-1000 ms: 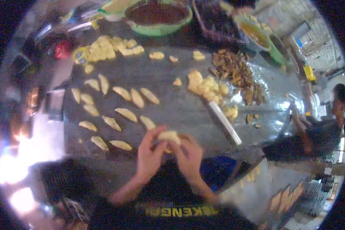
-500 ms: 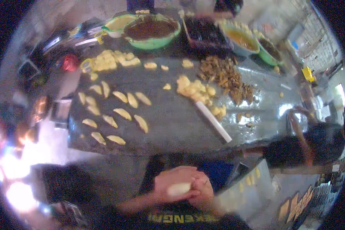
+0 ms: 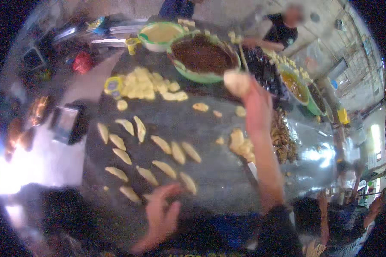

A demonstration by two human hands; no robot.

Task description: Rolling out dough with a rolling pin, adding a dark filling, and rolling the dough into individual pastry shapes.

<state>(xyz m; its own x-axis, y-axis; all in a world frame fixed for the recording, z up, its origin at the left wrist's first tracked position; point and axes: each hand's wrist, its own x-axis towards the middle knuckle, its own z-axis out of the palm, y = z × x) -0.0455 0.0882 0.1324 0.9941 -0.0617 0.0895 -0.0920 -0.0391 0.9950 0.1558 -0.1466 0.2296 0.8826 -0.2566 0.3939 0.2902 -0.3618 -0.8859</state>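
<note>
My right hand (image 3: 256, 103) is stretched far over the table, beside the green bowl of dark brown filling (image 3: 203, 55). Its fingers are blurred but closed around a pale piece of dough (image 3: 236, 82). My left hand (image 3: 162, 210) hovers at the near edge of the table, thumb and fingers apart. Beneath its fingertips pokes the end of one shaped dough piece, mostly hidden. Several more pale, pointed-oval dough pieces (image 3: 164, 169) lie spread out beyond it.
Cut dough lumps (image 3: 139, 83) are heaped behind, beside a yellow tub (image 3: 113, 86). Right of centre lie a larger dough mass (image 3: 241, 144), a white rolling pin (image 3: 252, 169) and brown chunks (image 3: 284, 137). Across the table stands a person in dark clothes (image 3: 283, 32).
My hands, together around a pale dough piece near my body, have parted. The right has swung far forward with dough; the left has come to the table's edge. The whole view has shifted.
</note>
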